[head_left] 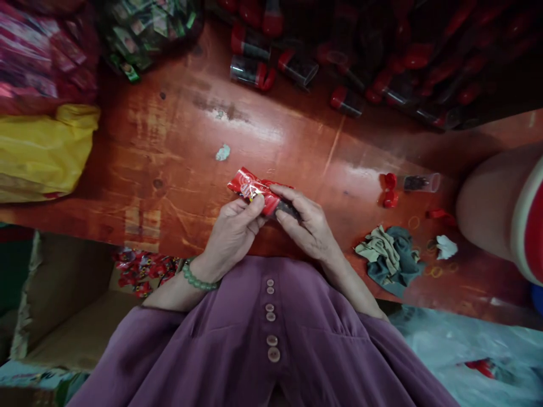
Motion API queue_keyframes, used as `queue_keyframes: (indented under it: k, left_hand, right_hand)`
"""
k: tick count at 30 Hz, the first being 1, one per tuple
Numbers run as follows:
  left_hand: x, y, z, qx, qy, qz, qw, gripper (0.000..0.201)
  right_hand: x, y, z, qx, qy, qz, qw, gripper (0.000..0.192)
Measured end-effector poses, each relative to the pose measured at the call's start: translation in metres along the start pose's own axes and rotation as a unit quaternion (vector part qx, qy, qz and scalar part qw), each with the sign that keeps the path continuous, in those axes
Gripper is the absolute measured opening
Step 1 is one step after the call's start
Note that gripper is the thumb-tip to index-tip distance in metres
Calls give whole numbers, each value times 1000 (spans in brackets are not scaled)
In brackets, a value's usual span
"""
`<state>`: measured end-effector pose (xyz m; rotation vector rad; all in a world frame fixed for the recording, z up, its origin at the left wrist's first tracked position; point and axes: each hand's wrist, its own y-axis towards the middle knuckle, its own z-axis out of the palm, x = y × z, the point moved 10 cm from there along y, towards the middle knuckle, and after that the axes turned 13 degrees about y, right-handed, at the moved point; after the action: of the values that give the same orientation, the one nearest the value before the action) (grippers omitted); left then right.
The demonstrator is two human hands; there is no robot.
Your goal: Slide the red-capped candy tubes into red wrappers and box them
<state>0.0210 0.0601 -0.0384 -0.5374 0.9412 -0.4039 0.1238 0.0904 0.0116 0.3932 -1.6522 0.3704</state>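
A glossy red printed wrapper [245, 183] is held between my hands above the front edge of the table. My left hand [236, 225] pinches it, the thumb pressed on its printed face. Fingers of my right hand [309, 221] close round a dark, see-through container [289, 210] at the wrapper's right end. How far this container reaches inside the wrapper is hidden. A bit of red shows behind the right fingertips.
Many red-capped clear containers [250, 72] lie at the back. Right: a loose container [419, 182], crumpled cloth [390, 257], rubber bands and a large tub [487, 203]. Left: a yellow bag [42, 152] and bags of packets. Below the edge is a cardboard box [72, 294] with red packets.
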Motion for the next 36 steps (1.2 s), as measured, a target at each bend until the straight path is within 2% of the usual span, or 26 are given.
queue_keyframes:
  k: [6, 10, 13, 17, 19, 23, 27, 29, 31, 34, 36]
  left_hand:
    - [14, 7, -10, -42, -18, -16, 999, 30]
    - [15, 10, -12, -52, -4, -10, 999, 35]
    - [7, 12, -13, -48, 16, 8, 999, 36]
    - [-5, 11, -13, -32, 28, 40, 998, 39]
    - [-8, 10, -14, -36, 28, 53, 998, 37]
    - [-11, 10, -16, -45, 27, 65, 997, 29]
    - [-19, 12, -13, -33, 46, 89, 994, 29]
    - [-19, 14, -12, -31, 46, 94, 994, 30]
    - [-16, 16, -12, -40, 37, 93, 994, 30]
    - [-9, 17, -15, -65, 25, 90, 993, 33]
    - [-8, 15, -17, -75, 24, 92, 993, 35]
  right_hand:
    - [5, -4, 6, -27, -69, -65, 995, 40]
    - [-6, -5, 6, -67, -8, -16, 998, 38]
    - [-10, -4, 8, -67, 24, -1, 997, 37]
    - [6, -3, 9, -69, -63, -95, 991, 38]
    - [10, -4, 11, -73, -87, -121, 986, 39]
    - [2, -5, 8, -97, -51, -63, 992, 35]
    - [-6, -6, 13, -49, 15, 19, 999, 34]
    - [-10, -7, 15, -35, 13, 41, 998, 31]
    - [-9, -8, 13, -47, -19, 21, 999, 30]
    - [-3, -11, 14, -83, -67, -48, 993, 32]
    - [-7, -13, 17, -102, -49, -48, 992, 33]
